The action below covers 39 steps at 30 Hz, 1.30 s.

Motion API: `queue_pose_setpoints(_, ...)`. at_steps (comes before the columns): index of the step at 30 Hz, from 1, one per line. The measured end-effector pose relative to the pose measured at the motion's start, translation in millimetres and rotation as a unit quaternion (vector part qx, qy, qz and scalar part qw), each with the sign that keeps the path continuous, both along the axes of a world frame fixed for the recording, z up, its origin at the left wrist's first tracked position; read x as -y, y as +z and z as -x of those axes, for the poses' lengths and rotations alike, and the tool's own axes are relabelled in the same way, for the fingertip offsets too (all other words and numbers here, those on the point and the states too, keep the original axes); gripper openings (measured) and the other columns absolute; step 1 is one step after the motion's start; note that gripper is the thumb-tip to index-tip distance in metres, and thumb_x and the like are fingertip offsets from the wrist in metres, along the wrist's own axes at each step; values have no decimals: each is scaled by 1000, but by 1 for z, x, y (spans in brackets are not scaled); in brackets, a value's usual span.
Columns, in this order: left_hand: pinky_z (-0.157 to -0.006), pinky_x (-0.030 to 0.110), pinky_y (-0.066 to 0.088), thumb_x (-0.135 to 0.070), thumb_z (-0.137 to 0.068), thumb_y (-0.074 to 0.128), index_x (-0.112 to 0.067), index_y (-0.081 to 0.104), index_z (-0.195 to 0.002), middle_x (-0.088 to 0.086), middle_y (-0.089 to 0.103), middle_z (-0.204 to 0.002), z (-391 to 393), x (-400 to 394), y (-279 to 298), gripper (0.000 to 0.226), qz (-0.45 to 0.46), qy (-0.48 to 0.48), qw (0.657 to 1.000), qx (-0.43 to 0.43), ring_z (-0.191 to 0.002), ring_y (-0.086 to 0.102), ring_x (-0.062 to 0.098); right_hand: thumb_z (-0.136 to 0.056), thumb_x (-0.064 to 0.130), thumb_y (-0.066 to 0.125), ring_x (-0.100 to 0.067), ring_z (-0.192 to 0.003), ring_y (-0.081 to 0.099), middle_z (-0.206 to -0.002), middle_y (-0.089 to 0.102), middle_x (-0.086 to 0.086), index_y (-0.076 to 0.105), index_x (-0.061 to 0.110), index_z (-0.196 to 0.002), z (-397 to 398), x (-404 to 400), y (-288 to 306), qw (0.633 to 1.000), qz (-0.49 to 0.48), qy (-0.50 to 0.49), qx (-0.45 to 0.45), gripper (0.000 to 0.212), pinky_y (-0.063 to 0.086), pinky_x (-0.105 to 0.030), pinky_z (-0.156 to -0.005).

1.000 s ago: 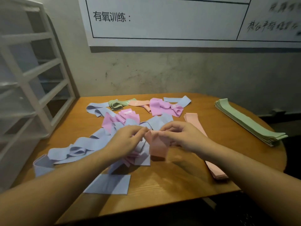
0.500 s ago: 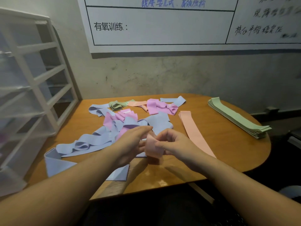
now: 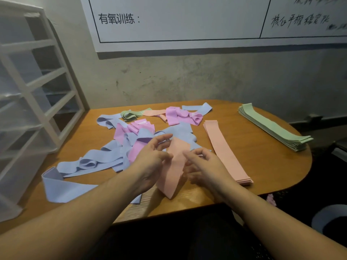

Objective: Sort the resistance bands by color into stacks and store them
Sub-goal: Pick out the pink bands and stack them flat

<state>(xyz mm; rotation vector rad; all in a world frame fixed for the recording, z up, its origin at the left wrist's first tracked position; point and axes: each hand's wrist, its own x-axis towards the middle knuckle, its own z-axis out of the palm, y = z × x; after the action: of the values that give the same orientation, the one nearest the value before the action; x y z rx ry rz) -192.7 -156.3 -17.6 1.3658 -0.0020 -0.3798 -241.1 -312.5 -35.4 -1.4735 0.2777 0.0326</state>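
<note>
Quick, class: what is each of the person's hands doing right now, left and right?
Left hand: fingers curled, gripping the left edge of the peach-pink flat elastic resistance band.
Right hand: fingers curled, pinching the same band's right edge.

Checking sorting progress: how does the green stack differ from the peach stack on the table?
The green stack lies at the table's far right edge; the peach stack sits nearer the middle, beside the right hand. The green stack looks thicker, the peach stack thinner. Both are flat, neatly aligned strips.
</note>
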Motion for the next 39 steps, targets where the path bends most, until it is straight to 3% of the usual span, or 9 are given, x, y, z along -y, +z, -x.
queue_pose_setpoints(3, -105, 51, 50, 20, -90, 51, -31, 63, -117, -4, 64, -127, 3, 5, 2, 59, -28, -12, 999, 24, -122, 57, 26, -86, 54, 72, -23, -76, 64, -90, 71, -7, 65, 16, -106, -4, 7, 7, 999, 10, -35, -11, 44, 49, -33, -59)
queue_pose_setpoints(6, -104, 50, 51, 21, -86, 53, -35, 60, -122, -5, 63, -128, 9, 8, 2, 67, -50, -39, 997, 38, -123, 56, 24, -92, 36, 72, -20, -89, 70, -100, 73, -3, 68, 19, -107, -5, 16, 15, 999, 19, -42, 25, 24, 54, -28, -64)
queue_pose_setpoints(9, -98, 48, 55, 16, -87, 60, -39, 54, -124, -7, 62, -128, 14, 10, 2, 67, -67, -20, 995, 71, -119, 57, 22, -92, 15, 74, -15, -79, 70, -92, 73, -4, 67, 17, -105, -5, 24, 21, 996, 27, -52, 65, 15, 57, -26, -66)
queue_pose_setpoints(14, -78, 32, 58, 10, -88, 65, -40, 49, -128, -12, 65, -118, 15, 15, 5, 65, -90, -9, 990, 105, -105, 61, 11, -92, 7, 71, -16, -86, 69, -93, 72, -2, 68, 18, -94, 1, 27, 23, 989, 83, -46, 115, 11, 52, -20, -66)
queue_pose_setpoints(17, -96, 41, 53, 9, -88, 58, -34, 49, -133, -5, 66, -122, 17, 18, 4, 63, -128, -38, 988, 79, -115, 60, 21, -93, 4, 68, -16, -89, 69, -93, 72, -2, 68, 17, -93, 4, 31, 28, 976, 118, -52, 174, 13, 53, -19, -68)
queue_pose_setpoints(22, -100, 47, 54, -20, -93, 64, -36, 56, -124, -2, 61, -120, 21, 29, 13, 36, -147, -92, 983, 66, -113, 58, 26, -94, 0, 63, -7, -80, 66, -91, 69, 9, 66, 16, -94, 8, 43, 44, 963, 141, -44, 224, 16, 57, -23, -68)
queue_pose_setpoints(25, -92, 36, 53, -48, -95, 61, -38, 60, -123, -8, 63, -120, 21, 39, 23, 29, -138, -95, 981, 103, -113, 59, 16, -92, -3, 62, -6, -72, 60, -94, 67, 5, 65, 13, -96, 8, 50, 51, 957, 161, -30, 239, 17, 54, -23, -65)
queue_pose_setpoints(33, -76, 32, 58, -37, -104, 53, -32, 56, -134, -4, 68, -120, 18, 61, 42, 31, -140, -108, 972, 158, -106, 67, 18, -93, 7, 67, -12, -75, 63, -99, 66, 9, 59, 22, -107, 7, 62, 56, 946, 172, -84, 263, 23, 55, -26, -65)
queue_pose_setpoints(39, -95, 52, 55, -24, -106, 48, -24, 63, -121, 8, 73, -117, 15, 74, 62, 21, -71, -92, 984, 137, -111, 69, 32, -97, 42, 58, -9, -84, 72, -95, 74, 7, 57, 19, -115, 12, 61, 54, 982, 58, -40, 175, 29, 57, -23, -68)
